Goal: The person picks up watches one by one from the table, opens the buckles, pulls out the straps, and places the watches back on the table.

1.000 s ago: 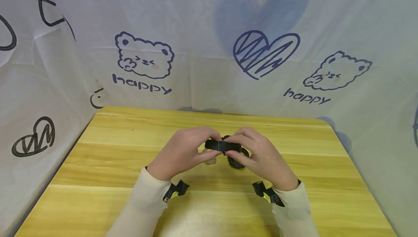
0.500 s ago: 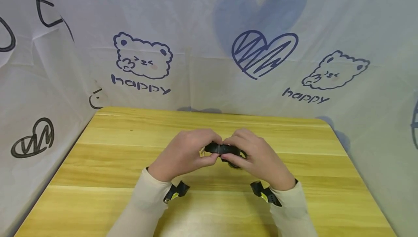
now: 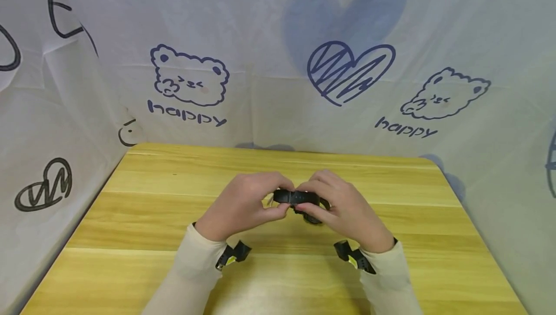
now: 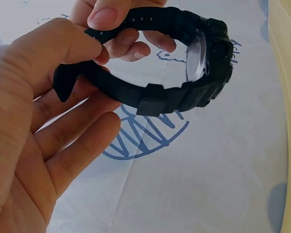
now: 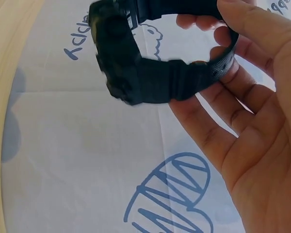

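A black wristwatch (image 3: 307, 198) is held over the table between both hands, its strap bent round into a loop. My left hand (image 3: 245, 204) pinches the strap between thumb and fingers; in the left wrist view a pointed strap end (image 4: 65, 85) sticks out beneath that grip. From the other side my right hand (image 3: 345, 206) pinches the strap too, fingertips close to the left ones. The thick watch case (image 4: 218, 56) hangs at the far side of the loop, its pale dial face turned inward. A keeper band (image 4: 153, 99) sits on the lower strap. Fingers hide the place where the strap ends meet.
The wooden table (image 3: 278, 276) spreads under the hands. Behind it and at the left hangs white cloth (image 3: 269, 30) with drawn hearts and bears. Black wrist-worn devices (image 3: 234, 253) are strapped at both cream sleeves (image 3: 187, 267).
Compared with a second ago, the strap has tilted and the fingertips have come closer together. Less of the watch case shows below the right hand. Over the last half second, little differs.
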A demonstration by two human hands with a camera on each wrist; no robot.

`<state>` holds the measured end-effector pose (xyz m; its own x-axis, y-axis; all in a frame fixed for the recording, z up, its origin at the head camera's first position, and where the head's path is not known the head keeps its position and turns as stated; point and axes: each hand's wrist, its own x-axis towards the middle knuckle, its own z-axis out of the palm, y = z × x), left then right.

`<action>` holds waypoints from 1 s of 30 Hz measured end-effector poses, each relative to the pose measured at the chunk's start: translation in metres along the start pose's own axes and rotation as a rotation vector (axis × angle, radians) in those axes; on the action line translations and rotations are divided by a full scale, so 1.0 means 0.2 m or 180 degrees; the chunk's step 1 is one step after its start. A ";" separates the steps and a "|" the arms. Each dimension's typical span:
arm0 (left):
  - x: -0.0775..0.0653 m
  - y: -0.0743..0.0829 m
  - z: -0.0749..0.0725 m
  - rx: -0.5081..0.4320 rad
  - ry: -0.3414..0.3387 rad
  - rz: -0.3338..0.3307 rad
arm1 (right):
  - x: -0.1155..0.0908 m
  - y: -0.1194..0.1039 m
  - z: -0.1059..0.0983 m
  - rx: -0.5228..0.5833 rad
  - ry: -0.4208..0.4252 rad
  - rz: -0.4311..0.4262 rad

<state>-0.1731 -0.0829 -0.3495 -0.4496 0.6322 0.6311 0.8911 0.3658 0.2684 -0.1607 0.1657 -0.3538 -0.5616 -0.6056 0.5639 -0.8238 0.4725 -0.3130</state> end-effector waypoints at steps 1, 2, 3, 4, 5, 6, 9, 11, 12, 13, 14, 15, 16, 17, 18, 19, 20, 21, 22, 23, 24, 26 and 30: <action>0.00 0.00 0.00 -0.0001 0.0002 0.0004 | 0.00 0.00 0.00 0.0009 0.0004 0.0007; 0.00 0.00 0.00 0.0000 0.0007 0.0014 | 0.00 0.00 0.00 0.0010 0.0006 0.0012; 0.00 0.00 0.00 -0.0002 0.0012 0.0027 | 0.00 0.00 0.00 0.0019 0.0004 0.0013; 0.00 0.00 0.00 -0.0008 0.0019 0.0043 | 0.00 0.00 0.00 0.0021 0.0001 0.0011; 0.00 0.00 0.00 -0.0017 0.0026 0.0059 | 0.00 0.00 0.00 0.0032 -0.0001 0.0004; 0.00 0.00 0.00 -0.0029 0.0033 0.0072 | 0.00 0.00 0.01 0.0035 -0.0005 0.0001; 0.00 0.00 0.00 -0.0058 0.0045 0.0077 | 0.00 0.01 0.01 0.0054 -0.0014 -0.0011; -0.01 0.00 0.00 -0.0071 0.0042 0.0052 | -0.01 0.01 0.01 0.0066 -0.0020 -0.0011; -0.01 -0.01 0.00 -0.0076 0.0040 0.0039 | -0.01 0.01 0.01 0.0069 -0.0025 -0.0001; -0.01 -0.01 0.00 -0.0083 0.0035 0.0027 | -0.01 0.00 0.01 0.0075 -0.0024 0.0000; -0.01 -0.01 -0.01 -0.0088 0.0031 0.0022 | -0.01 0.00 0.00 0.0071 -0.0026 0.0007; -0.01 -0.01 -0.01 -0.0094 0.0029 0.0025 | -0.01 0.00 0.00 0.0074 -0.0025 0.0015; -0.02 -0.01 -0.01 -0.0106 0.0027 0.0029 | -0.01 0.00 0.00 0.0072 -0.0025 0.0018; -0.02 -0.02 -0.01 -0.0114 0.0027 0.0038 | -0.01 0.00 0.00 0.0071 -0.0020 0.0022; -0.02 -0.02 -0.01 -0.0118 0.0029 0.0049 | 0.00 0.00 0.00 0.0067 -0.0021 0.0029; -0.02 -0.02 -0.01 -0.0118 0.0032 0.0057 | 0.00 0.00 -0.01 0.0061 -0.0017 0.0031; -0.02 -0.02 -0.01 -0.0117 0.0036 0.0066 | 0.00 0.00 -0.01 0.0058 -0.0014 0.0034; -0.02 -0.02 -0.01 -0.0119 0.0044 0.0074 | 0.00 -0.01 -0.01 0.0058 -0.0011 0.0037; -0.02 -0.02 -0.01 -0.0118 0.0052 0.0078 | 0.00 -0.01 -0.01 0.0053 -0.0011 0.0036; -0.02 -0.02 -0.01 -0.0115 0.0059 0.0086 | 0.00 -0.01 -0.01 0.0049 -0.0007 0.0034; -0.01 -0.02 -0.01 -0.0113 0.0067 0.0097 | 0.00 -0.01 -0.01 0.0051 0.0000 0.0028; -0.01 -0.02 -0.01 -0.0098 0.0082 0.0106 | 0.00 -0.01 0.00 0.0044 0.0007 0.0019; 0.00 -0.01 -0.01 -0.0076 0.0081 0.0092 | 0.00 -0.01 0.01 0.0013 -0.0009 0.0039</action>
<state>-0.1752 -0.0861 -0.3492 -0.4221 0.6245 0.6572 0.9051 0.3311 0.2668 -0.1595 0.1634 -0.3534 -0.5720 -0.6015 0.5578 -0.8171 0.4775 -0.3230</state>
